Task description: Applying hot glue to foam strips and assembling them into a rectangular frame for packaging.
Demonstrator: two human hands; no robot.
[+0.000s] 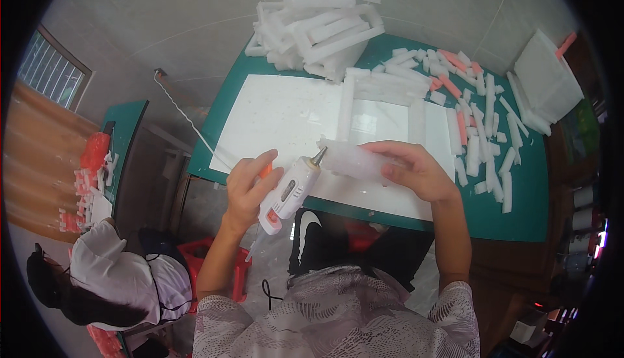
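Note:
My left hand (247, 189) is closed around a white hot glue gun (286, 195) with an orange trigger; a clear glue stick sticks out of its back end. The gun's metal nozzle points up and right, at the left end of a white foam strip (354, 161). Whether the tip touches the foam I cannot tell. My right hand (416, 169) grips that strip by its right end, thumb in front and fingers behind, above the white board (260, 124). Just beyond it lies a rectangular foam frame (348, 107) on the board.
Foam frames are piled (318, 26) at the back of the green table (520, 208). Loose white and pink foam pieces (474, 111) cover its right side. A white cord (188, 120) runs from the wall on the left. A seated person (123, 273) is at another table (123, 137).

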